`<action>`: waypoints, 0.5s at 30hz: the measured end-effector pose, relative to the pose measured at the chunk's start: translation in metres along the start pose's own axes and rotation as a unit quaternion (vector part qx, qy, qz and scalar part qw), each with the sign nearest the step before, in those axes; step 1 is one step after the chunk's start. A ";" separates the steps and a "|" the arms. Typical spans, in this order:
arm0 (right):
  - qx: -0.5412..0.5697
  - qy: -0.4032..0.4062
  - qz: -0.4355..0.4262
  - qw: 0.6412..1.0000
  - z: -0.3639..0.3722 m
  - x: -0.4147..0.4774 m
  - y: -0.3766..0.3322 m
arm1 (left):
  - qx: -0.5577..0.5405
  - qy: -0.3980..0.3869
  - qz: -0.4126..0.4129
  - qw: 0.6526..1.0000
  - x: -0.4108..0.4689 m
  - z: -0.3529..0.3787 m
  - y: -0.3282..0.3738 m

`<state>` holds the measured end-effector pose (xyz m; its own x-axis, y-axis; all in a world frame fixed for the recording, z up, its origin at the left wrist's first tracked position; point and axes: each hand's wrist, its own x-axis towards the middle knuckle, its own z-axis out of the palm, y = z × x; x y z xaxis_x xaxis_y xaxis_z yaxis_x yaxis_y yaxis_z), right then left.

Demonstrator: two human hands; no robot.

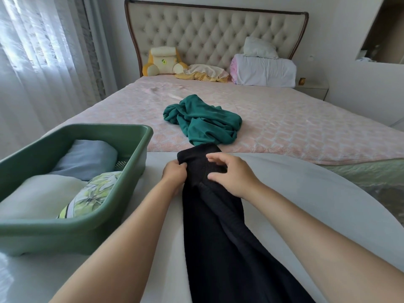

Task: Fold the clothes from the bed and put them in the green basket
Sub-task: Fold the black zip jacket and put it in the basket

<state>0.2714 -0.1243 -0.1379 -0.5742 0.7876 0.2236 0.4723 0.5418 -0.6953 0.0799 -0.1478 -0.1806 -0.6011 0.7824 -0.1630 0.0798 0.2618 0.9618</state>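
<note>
a black garment (218, 226) is laid lengthwise across the white sheet (161, 248) at the near edge of the bed, running from the bottom of the view up to the border of the pink quilted cover (306, 127). its far end is bunched and is held by both hands. the left hand (173, 174) is closed in a fist on the left side of that bunched end, with cloth gathered inside the curled fingers. the right hand (231, 173) is set on top of the garment just beside it, and a fold is taken between its curved fingers and thumb. the two hands are close together but not touching.

just beyond the black garment's far end, a teal garment (203, 121) is left crumpled and unfolded in the middle of the pink cover.

the green basket (98, 127) is placed at the near left corner of the bed, on the white sheet, beside the left forearm. three folded items are held in it: a light blue piece (87, 158) at the far end, a cream piece (41, 193) at the near left, and a leaf-print piece (91, 195) leaned against the right wall.

at the head of the bed, a yellow and cream cushion (164, 61) is propped against the tufted headboard (218, 33), with a crumpled cream and yellow cloth (205, 73) beside it. toward the far right corner, a white pillow (264, 71) is seen with a smaller white pillow (259, 48) on top. sheer curtains (39, 62) are hung along the left side of the room.
</note>
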 end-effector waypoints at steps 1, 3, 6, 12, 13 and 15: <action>-0.066 -0.012 -0.010 0.998 0.003 0.000 0.001 | 0.012 0.003 0.005 1.000 0.002 0.000 0.000; -0.159 -0.065 -0.011 0.985 0.013 -0.004 -0.002 | 0.039 0.008 0.018 0.999 0.003 0.000 0.000; -0.268 -0.113 0.010 0.957 0.033 -0.010 -0.011 | 0.109 0.001 0.043 0.993 0.001 0.001 0.005; -0.346 -0.088 0.020 0.934 0.045 -0.014 -0.015 | 0.334 0.024 0.363 0.870 -0.004 0.009 0.035; -0.335 -0.081 0.025 0.938 0.045 -0.015 -0.015 | 0.337 -0.046 0.359 0.869 -0.004 0.012 0.036; -0.327 -0.078 0.040 0.941 0.044 -0.018 -0.014 | 0.333 -0.171 0.260 0.890 -0.006 0.015 0.030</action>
<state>0.2456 -0.1591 -0.1628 -0.5867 0.8082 0.0501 0.7992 0.5879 -0.1251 0.0978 -0.1363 -0.1542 -0.0768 0.9921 0.0988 0.7981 0.0018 0.6025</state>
